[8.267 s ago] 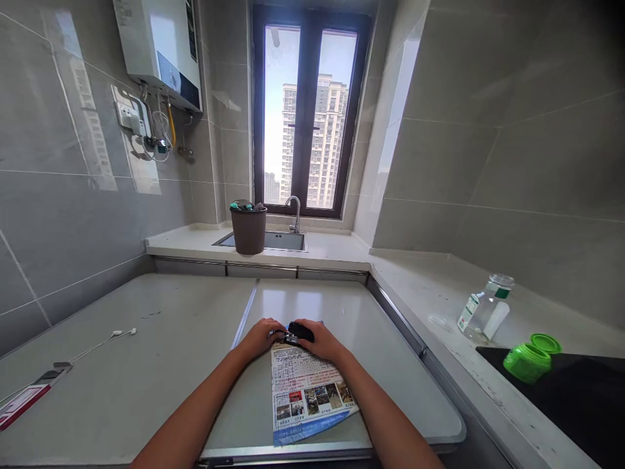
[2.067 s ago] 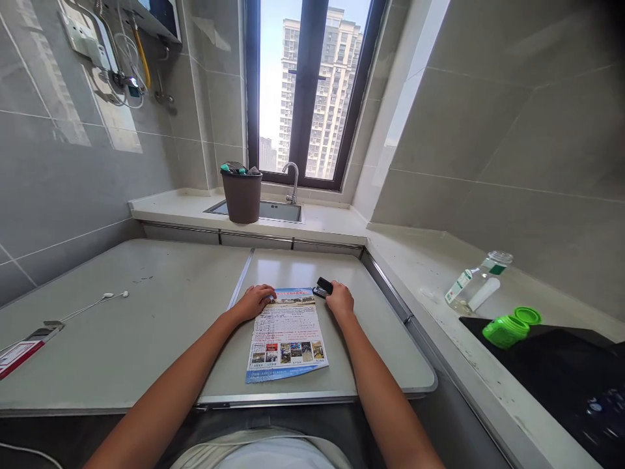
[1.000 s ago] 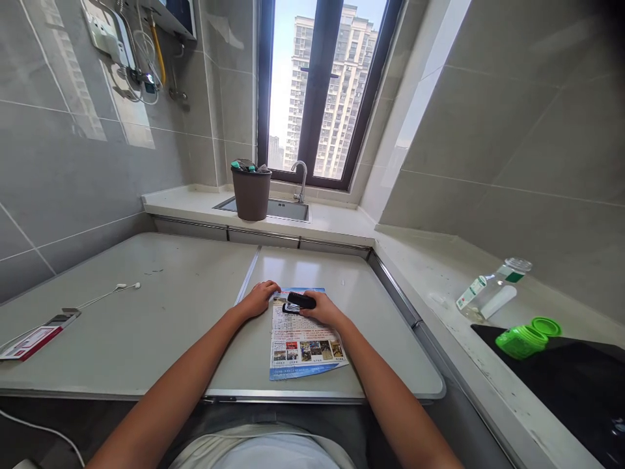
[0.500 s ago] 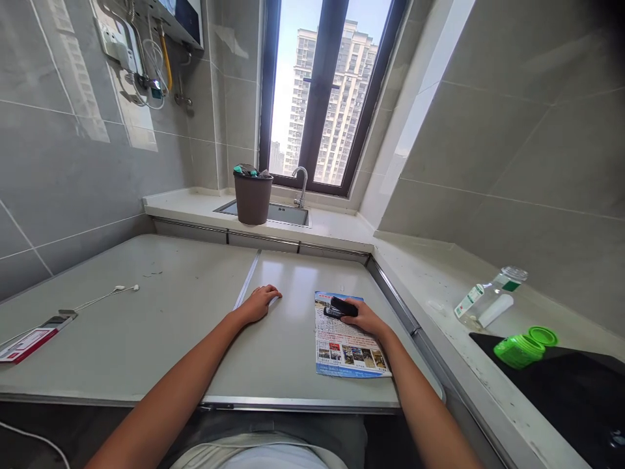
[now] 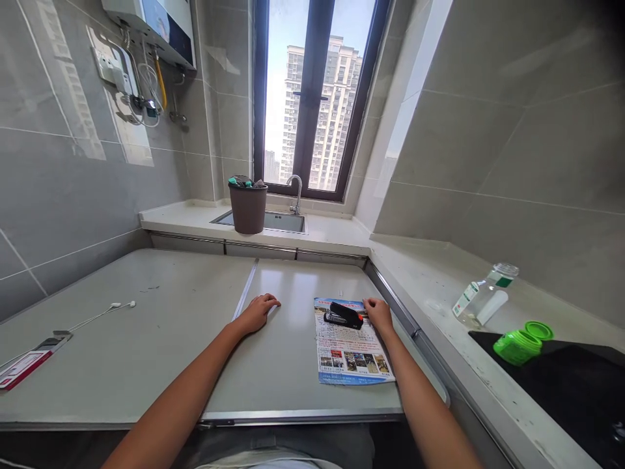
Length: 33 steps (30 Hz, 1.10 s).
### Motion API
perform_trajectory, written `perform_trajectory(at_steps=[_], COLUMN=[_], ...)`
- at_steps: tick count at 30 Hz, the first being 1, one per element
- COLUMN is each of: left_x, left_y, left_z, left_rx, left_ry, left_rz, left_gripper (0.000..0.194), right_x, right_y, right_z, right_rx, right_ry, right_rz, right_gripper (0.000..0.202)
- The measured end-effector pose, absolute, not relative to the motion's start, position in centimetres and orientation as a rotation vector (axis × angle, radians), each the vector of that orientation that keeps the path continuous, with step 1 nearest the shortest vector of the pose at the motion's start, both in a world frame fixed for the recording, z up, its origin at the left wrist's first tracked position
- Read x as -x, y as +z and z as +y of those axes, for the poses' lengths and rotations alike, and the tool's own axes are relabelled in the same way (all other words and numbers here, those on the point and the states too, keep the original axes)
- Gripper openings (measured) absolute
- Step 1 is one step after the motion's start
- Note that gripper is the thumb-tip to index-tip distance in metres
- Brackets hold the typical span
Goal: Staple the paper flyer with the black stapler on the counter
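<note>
A black stapler (image 5: pixel 343 316) lies on the upper part of a printed leaflet (image 5: pixel 354 355), flat on the light folding table (image 5: pixel 161 339). My right hand (image 5: pixel 379 315) rests at the leaflet's upper right edge, just right of the stapler and apart from it. Its fingers are curled together; whether they pinch the paper's edge is too small to tell. To the left, my left hand (image 5: pixel 259 311) lies on the table near the metal seam, fingers loosely spread, holding nothing.
White earphones (image 5: pixel 116 305) and a red and white box (image 5: pixel 27 366) lie at the table's left. A brown bin (image 5: pixel 248 207) stands by the sink (image 5: pixel 286 223). On the right counter are a clear bottle (image 5: pixel 486 296) and a green container (image 5: pixel 517 346).
My right hand has let go of the stapler and moved right to the leaflet's edge. The stapler stays on the leaflet. My left hand stays beside the seam; the view has tilted up slightly.
</note>
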<state>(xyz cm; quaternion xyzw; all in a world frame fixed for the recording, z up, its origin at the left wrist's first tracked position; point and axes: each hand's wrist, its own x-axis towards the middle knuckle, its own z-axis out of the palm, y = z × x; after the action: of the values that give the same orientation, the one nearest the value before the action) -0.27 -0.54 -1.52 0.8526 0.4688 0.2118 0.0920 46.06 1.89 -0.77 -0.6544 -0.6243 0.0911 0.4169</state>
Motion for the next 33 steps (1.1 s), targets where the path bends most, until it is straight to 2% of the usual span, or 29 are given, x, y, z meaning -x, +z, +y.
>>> perform_trajectory(at_steps=[5,18,25,30,33], left_x=[0.2,0.2,0.3,0.1,0.1], left_y=[-1.3,-1.0,-1.2,-1.0,-1.0], left_z=[-0.7,-0.8,-0.7,-0.9,-0.9], left_rx=[-2.521,-2.514,-2.525,-2.511,-2.511], left_ry=[0.637,0.637,0.634,0.627,0.623], left_rz=[1.396,1.393,1.392,1.399,1.417], left_gripper=[0.06,0.06,0.059,0.06,0.062], right_x=[-46.5,-46.3,-46.3,-45.4,-44.9], right_y=[-1.8,-1.7,-1.6,-2.0,-2.5], right_z=[2.3,2.2,2.5,2.7,3.0], right_rx=[1.808,1.846,1.69,1.562,1.51], right_ry=[0.143,0.174,0.21,0.003,0.071], right_rz=[-1.692,-1.723,-1.778,-2.068,-2.225], right_gripper=[0.042,0.045,0.036,0.045,0.05])
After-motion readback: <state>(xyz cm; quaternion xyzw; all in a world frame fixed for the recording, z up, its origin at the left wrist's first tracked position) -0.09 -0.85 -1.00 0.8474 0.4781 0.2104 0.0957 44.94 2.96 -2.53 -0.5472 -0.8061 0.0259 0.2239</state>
